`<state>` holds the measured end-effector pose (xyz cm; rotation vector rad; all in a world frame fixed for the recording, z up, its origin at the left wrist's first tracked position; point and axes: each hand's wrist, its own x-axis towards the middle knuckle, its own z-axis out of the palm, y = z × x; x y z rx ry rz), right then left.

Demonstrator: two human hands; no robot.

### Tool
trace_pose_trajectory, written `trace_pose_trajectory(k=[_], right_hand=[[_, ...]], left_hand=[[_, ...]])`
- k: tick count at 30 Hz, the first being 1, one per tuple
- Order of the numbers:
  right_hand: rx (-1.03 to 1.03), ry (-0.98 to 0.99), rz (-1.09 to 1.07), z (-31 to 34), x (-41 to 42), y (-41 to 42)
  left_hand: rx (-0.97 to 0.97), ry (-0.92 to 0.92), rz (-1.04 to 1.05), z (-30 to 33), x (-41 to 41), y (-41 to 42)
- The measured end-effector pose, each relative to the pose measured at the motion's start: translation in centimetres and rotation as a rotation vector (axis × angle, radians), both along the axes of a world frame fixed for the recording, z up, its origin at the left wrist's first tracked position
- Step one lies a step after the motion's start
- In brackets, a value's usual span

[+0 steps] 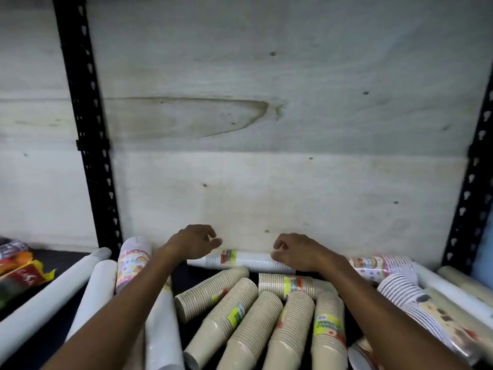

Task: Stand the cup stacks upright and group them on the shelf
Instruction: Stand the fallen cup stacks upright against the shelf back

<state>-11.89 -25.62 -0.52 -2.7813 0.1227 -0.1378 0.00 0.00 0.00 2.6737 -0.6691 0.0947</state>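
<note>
A white cup stack (248, 259) with a yellow-green label lies on its side along the back of the dark shelf (61, 332). My right hand (296, 252) rests on its right end with curled fingers. My left hand (196, 240) hovers over its left end, fingers loosely curled, holding nothing. In front lie several tan cup stacks (240, 313) on their sides, wrapped in clear plastic. A patterned pink stack (132, 260) leans at the left, another patterned stack (384, 265) lies at the right.
White rolls (50, 295) lie at the left and right (450, 292) of the shelf. Colourful packets (18, 271) sit at the far left. Black slotted uprights (90, 134) frame the bay. A pale plywood back wall (266, 129) stands behind.
</note>
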Motion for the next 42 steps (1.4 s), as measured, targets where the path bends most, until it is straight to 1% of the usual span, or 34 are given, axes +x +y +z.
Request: trace_pose_trajectory(k=[2,5,8,12,14,16,19,23,25,27,28,29,32,35,38,42], right_hand=[[-0.082,0.098,-0.001,-0.1,0.7,-0.1],[-0.163,0.184,0.026,-0.3,1.5,-0.2],[-0.230,0.206,0.041,-0.2,2.6,-0.4],[-0.374,0.218,0.090,-1.0,3.3,-0.4],[-0.419,0.210,0.109,-1.3,3.5,-0.3],[-0.451,0.227,0.122,-1.4,3.7,-0.3],[-0.471,0.248,0.118,-1.3,3.5,0.0],[-0.443,0.228,0.087,-1.1,3.4,0.4],[-0.419,0.213,0.072,-1.0,3.2,0.5],[-0.375,0.187,0.067,-0.9,2.8,0.6],[-0.349,0.170,0.068,-0.9,2.7,0.8],[-0.325,0.153,0.073,-0.8,2.6,0.9],[-0.219,0.107,0.083,-0.6,2.5,1.4],[-0.144,0.080,0.086,-1.0,2.4,1.5],[-0.106,0.059,0.111,-1.4,2.1,1.6],[0.004,0.015,0.134,-1.3,2.1,1.8]], left_hand=[[0.153,0.040,0.087,-0.3,0.8,0.6],[0.283,0.115,0.134,-1.0,2.2,1.3],[0.293,0.162,0.151,-1.6,2.9,0.8],[0.244,0.189,0.186,-2.5,3.6,-0.1],[0.200,0.203,0.204,-2.5,3.7,-0.5],[0.103,0.242,0.230,-2.2,3.8,-0.5],[0.003,0.208,0.245,-0.7,3.4,-0.5],[-0.082,0.098,0.201,1.6,2.5,-0.1],[-0.212,0.088,0.184,2.3,2.4,0.7],[-0.361,0.119,0.173,2.6,2.5,1.8],[-0.402,0.121,0.191,2.7,2.4,2.6],[-0.401,0.102,0.221,2.8,2.6,3.4],[-0.234,0.004,0.366,3.4,3.1,6.6],[-0.023,0.014,0.494,3.2,4.2,9.9],[0.130,0.103,0.578,1.9,4.1,12.1],[0.249,0.244,0.549,0.3,3.5,12.4]])
